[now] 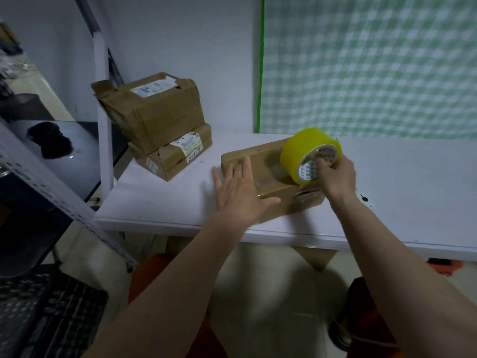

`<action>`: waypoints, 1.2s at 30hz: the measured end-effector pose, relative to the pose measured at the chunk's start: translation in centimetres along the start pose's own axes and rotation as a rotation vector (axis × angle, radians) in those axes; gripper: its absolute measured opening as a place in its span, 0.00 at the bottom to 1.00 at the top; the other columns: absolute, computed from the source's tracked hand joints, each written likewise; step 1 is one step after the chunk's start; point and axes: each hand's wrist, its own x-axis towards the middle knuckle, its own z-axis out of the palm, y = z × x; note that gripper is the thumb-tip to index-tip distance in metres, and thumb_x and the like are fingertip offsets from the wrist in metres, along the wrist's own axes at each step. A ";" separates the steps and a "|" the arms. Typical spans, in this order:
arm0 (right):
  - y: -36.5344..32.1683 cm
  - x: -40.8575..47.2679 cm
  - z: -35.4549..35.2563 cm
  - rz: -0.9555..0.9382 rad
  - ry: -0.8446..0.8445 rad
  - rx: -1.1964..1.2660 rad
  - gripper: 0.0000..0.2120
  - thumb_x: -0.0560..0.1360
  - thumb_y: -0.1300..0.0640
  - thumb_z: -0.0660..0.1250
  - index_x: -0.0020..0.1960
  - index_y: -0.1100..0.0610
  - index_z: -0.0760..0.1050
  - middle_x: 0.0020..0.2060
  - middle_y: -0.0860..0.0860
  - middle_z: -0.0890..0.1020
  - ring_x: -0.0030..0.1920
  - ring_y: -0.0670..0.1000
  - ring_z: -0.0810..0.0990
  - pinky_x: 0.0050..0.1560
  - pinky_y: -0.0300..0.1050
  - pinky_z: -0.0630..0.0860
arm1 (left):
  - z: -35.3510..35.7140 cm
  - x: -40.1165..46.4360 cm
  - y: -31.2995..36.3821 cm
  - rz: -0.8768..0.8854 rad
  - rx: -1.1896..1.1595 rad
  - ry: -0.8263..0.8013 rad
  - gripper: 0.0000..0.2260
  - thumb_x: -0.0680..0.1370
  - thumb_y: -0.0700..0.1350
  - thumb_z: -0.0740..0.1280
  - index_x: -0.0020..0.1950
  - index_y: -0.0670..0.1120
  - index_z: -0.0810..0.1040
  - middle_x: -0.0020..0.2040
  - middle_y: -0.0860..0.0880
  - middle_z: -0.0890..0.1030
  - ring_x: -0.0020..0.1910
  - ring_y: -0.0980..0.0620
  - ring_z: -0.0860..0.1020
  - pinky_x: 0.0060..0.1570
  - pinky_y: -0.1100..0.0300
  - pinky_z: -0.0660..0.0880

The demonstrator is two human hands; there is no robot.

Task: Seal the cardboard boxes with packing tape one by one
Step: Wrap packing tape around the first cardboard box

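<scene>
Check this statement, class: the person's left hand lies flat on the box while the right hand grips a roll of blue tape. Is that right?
Not quite. The head view shows the tape roll is yellow, not blue. The rest holds: the left hand lies flat on the box while the right hand grips the roll.

Tape roll [307,153] motion-blurred; box [271,177] top smeared, tape line perhaps there, unreadable; near-right corner hidden behind wrist.

White table [160,202] against a plain white wall [193,47]. Green-and-white checked curtain [374,60] hangs behind its right part. Grey metal shelf frame [46,177] on the left, black surface [85,156] beside it. Pale floor [271,293] below. Dim, even light.
</scene>
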 end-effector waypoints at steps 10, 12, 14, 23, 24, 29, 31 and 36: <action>1.2 -0.3 0.5 -0.036 -0.035 0.125 0.07 0.72 0.53 0.68 0.46 0.56 0.78 0.44 0.56 0.81 0.48 0.57 0.80 0.47 0.51 0.76 | 2.1 1.3 3.2 0.080 -0.135 0.099 0.52 0.69 0.65 0.70 0.78 0.45 0.41 0.77 0.46 0.61 0.75 0.49 0.59 0.74 0.56 0.48; 1.5 -0.5 0.8 -0.076 -0.045 0.154 0.04 0.73 0.54 0.67 0.46 0.55 0.76 0.43 0.55 0.81 0.48 0.57 0.80 0.46 0.49 0.75 | 2.3 1.2 3.0 0.085 -0.147 0.129 0.52 0.69 0.65 0.70 0.79 0.45 0.42 0.76 0.46 0.62 0.75 0.48 0.60 0.73 0.56 0.50; 1.5 0.1 0.7 -0.100 -0.026 0.121 0.09 0.74 0.55 0.65 0.51 0.59 0.77 0.47 0.58 0.81 0.50 0.59 0.79 0.50 0.52 0.75 | 2.4 1.2 2.8 0.090 -0.165 0.155 0.52 0.68 0.65 0.70 0.79 0.46 0.43 0.76 0.46 0.63 0.74 0.48 0.61 0.73 0.57 0.52; 2.4 3.6 -2.6 -0.106 0.143 0.188 0.04 0.75 0.58 0.60 0.42 0.56 0.68 0.35 0.50 0.73 0.40 0.55 0.72 0.39 0.48 0.66 | 2.4 1.2 2.5 0.100 -0.134 0.156 0.53 0.67 0.69 0.68 0.79 0.47 0.43 0.74 0.46 0.65 0.73 0.49 0.62 0.74 0.55 0.51; 2.6 3.6 -2.4 -0.066 0.122 0.233 0.05 0.74 0.57 0.63 0.42 0.57 0.70 0.37 0.52 0.75 0.40 0.54 0.73 0.41 0.50 0.70 | 2.4 1.3 2.6 0.095 -0.129 0.148 0.53 0.67 0.69 0.68 0.79 0.46 0.43 0.74 0.46 0.65 0.73 0.49 0.62 0.74 0.54 0.51; 3.7 3.1 -1.4 0.052 -0.001 0.440 0.06 0.72 0.59 0.68 0.37 0.52 0.77 0.33 0.48 0.80 0.32 0.41 0.78 0.30 0.33 0.74 | 2.5 2.2 4.9 0.104 -0.135 0.129 0.52 0.67 0.66 0.71 0.79 0.48 0.44 0.73 0.44 0.67 0.71 0.46 0.65 0.70 0.51 0.60; 3.6 3.1 -1.0 0.060 0.019 0.444 0.08 0.73 0.59 0.66 0.35 0.51 0.76 0.31 0.45 0.79 0.30 0.39 0.77 0.28 0.31 0.72 | 2.7 2.5 6.1 0.122 -0.153 0.142 0.51 0.67 0.64 0.72 0.79 0.49 0.45 0.71 0.45 0.69 0.69 0.46 0.67 0.66 0.52 0.64; 3.0 5.0 -1.5 -0.047 0.073 0.335 0.07 0.72 0.62 0.60 0.46 0.62 0.76 0.41 0.54 0.80 0.43 0.53 0.78 0.45 0.47 0.74 | 3.3 2.6 6.0 0.139 -0.117 0.189 0.50 0.68 0.64 0.72 0.78 0.48 0.47 0.70 0.46 0.71 0.68 0.47 0.69 0.64 0.52 0.67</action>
